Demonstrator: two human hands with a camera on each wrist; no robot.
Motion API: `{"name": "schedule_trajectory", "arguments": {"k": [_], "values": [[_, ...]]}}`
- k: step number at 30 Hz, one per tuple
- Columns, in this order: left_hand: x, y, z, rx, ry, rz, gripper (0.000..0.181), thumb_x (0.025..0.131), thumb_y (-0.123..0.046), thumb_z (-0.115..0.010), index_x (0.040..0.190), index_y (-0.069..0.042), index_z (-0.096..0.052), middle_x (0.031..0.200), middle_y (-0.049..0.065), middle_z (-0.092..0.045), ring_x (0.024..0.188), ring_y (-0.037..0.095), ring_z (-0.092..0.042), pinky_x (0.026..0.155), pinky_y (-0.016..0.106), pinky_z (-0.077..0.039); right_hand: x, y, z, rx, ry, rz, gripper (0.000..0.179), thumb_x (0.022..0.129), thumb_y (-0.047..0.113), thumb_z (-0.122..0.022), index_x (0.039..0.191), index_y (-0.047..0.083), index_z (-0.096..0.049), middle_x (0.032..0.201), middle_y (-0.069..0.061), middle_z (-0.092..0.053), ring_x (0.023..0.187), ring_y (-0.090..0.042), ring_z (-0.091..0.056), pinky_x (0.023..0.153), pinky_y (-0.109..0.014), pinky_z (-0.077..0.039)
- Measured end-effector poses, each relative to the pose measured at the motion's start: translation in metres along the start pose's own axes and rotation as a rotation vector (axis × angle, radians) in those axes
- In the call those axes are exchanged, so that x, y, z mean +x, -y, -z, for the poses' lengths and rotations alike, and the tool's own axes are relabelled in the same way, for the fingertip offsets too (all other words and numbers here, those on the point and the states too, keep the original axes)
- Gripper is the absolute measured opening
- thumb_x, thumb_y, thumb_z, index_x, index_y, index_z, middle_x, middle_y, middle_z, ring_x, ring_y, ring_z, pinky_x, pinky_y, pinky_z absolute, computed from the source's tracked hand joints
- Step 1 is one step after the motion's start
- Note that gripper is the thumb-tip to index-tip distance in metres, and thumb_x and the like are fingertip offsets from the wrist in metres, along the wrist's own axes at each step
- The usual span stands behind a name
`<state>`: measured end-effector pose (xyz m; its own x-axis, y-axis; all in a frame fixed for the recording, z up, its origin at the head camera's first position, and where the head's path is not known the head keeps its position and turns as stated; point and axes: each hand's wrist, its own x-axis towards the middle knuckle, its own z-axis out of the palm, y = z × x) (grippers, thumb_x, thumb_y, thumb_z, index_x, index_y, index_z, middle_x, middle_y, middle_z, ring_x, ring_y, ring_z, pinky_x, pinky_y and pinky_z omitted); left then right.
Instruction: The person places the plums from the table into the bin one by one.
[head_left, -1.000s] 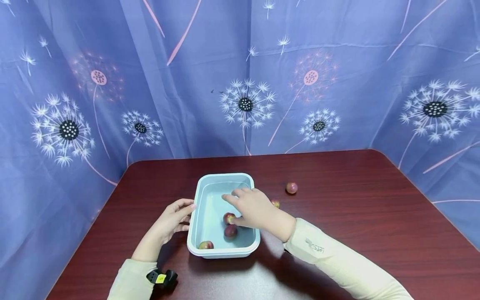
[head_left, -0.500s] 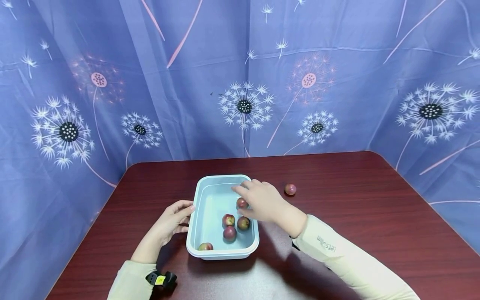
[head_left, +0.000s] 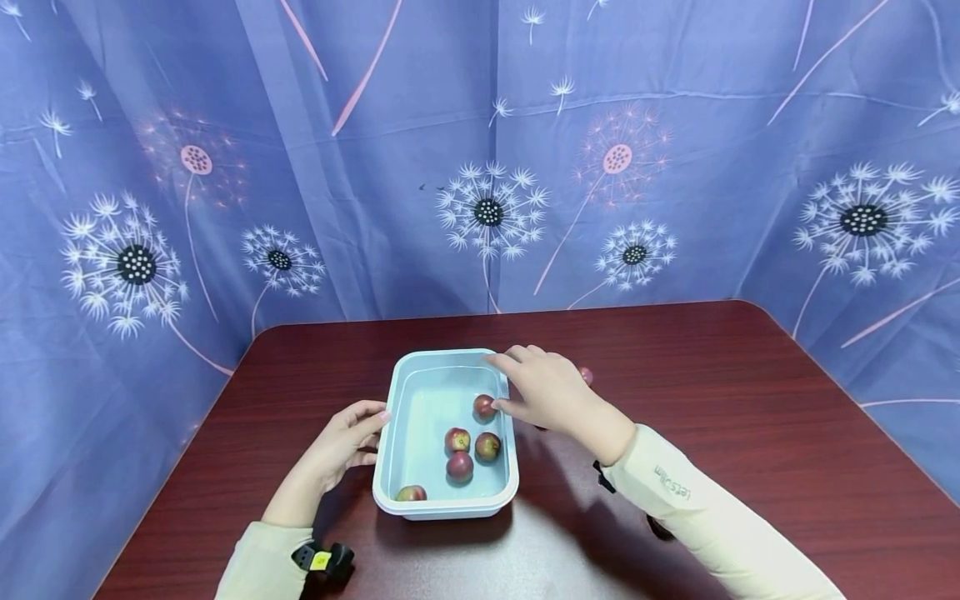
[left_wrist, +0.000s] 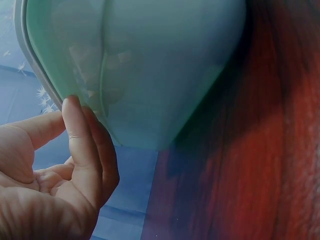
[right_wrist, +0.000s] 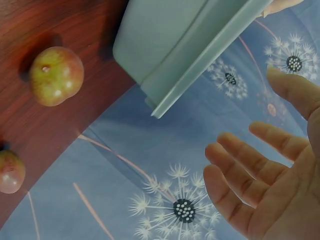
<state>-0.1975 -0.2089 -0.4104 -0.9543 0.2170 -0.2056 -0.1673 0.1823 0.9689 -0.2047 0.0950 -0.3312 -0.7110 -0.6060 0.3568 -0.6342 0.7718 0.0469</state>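
Note:
A light blue plastic basin [head_left: 420,379] stands on the table, and several red and yellow-green plums [head_left: 460,467] lie in it. My left hand [head_left: 345,442] pinches the basin's left rim between thumb and fingers, as the left wrist view shows close up. Above the basin's right rim hovers my right hand [head_left: 555,390], its fingers spread and relaxed with nothing in them. In the right wrist view, a yellow-red plum [right_wrist: 56,76] and a pinkish plum [right_wrist: 11,171] sit on the table beside the basin. The head view has the pinkish one partly hidden behind my right hand.
The dark red wooden table [head_left: 720,400] reaches back to a blue curtain [head_left: 405,208] printed with dandelions. Dark devices are strapped at both wrists, such as the black one [head_left: 324,557] at my left cuff.
My right hand has drawn back to the right, from inside the basin to over its right rim, uncovering plums in the basin. The left hand stays on the left rim.

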Motion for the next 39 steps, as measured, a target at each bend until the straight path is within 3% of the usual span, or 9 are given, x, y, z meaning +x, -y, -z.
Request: {"name": "schedule_trajectory", "arguments": {"k": [7, 12, 18, 25, 39], "values": [[-0.001, -0.001, 0.0, -0.008, 0.002, 0.001, 0.047, 0.099, -0.025, -0.052, 0.133, 0.005, -0.041, 0.1, 0.004, -0.064, 0.078, 0.01, -0.064, 0.068, 0.028, -0.055, -0.003, -0.011, -0.006, 0.026, -0.088, -0.037, 0.047, 0.079, 0.031, -0.076, 0.119, 0.011, -0.062, 0.101, -0.006, -0.065, 0.086, -0.025, -0.062, 0.059, -0.037, -0.051], [-0.001, 0.003, 0.001, -0.012, 0.012, -0.011, 0.05, 0.097, -0.029, -0.054, 0.132, 0.005, -0.042, 0.1, 0.006, -0.064, 0.078, 0.01, -0.065, 0.067, 0.028, -0.055, -0.006, -0.018, -0.011, 0.021, -0.111, -0.076, 0.043, 0.08, 0.029, -0.074, 0.117, 0.01, -0.063, 0.098, -0.007, -0.065, 0.084, -0.026, -0.062, 0.062, -0.04, -0.051], [-0.002, 0.004, 0.003, -0.008, 0.021, -0.045, 0.053, 0.094, -0.035, -0.058, 0.129, 0.004, -0.045, 0.101, 0.005, -0.065, 0.078, 0.011, -0.065, 0.067, 0.029, -0.055, -0.01, -0.024, -0.018, 0.022, -0.062, -0.119, 0.044, 0.081, 0.03, -0.073, 0.117, 0.008, -0.062, 0.1, -0.009, -0.066, 0.087, -0.028, -0.063, 0.063, -0.04, -0.051], [0.0, 0.002, 0.0, -0.006, -0.013, 0.021, 0.048, 0.097, -0.028, -0.054, 0.132, 0.004, -0.044, 0.102, 0.007, -0.064, 0.078, 0.012, -0.065, 0.068, 0.029, -0.055, -0.016, -0.029, -0.027, 0.04, -0.016, -0.164, 0.044, 0.08, 0.03, -0.074, 0.117, 0.008, -0.063, 0.1, -0.01, -0.066, 0.088, -0.029, -0.063, 0.061, -0.04, -0.051], [0.001, -0.001, 0.0, -0.013, 0.003, 0.017, 0.048, 0.099, -0.026, -0.052, 0.134, 0.004, -0.042, 0.097, 0.002, -0.064, 0.076, 0.009, -0.064, 0.067, 0.027, -0.055, -0.03, -0.039, -0.048, 0.055, 0.037, -0.192, 0.043, 0.078, 0.029, -0.074, 0.114, 0.007, -0.063, 0.099, -0.01, -0.067, 0.088, -0.031, -0.064, 0.071, -0.045, -0.052]]}}
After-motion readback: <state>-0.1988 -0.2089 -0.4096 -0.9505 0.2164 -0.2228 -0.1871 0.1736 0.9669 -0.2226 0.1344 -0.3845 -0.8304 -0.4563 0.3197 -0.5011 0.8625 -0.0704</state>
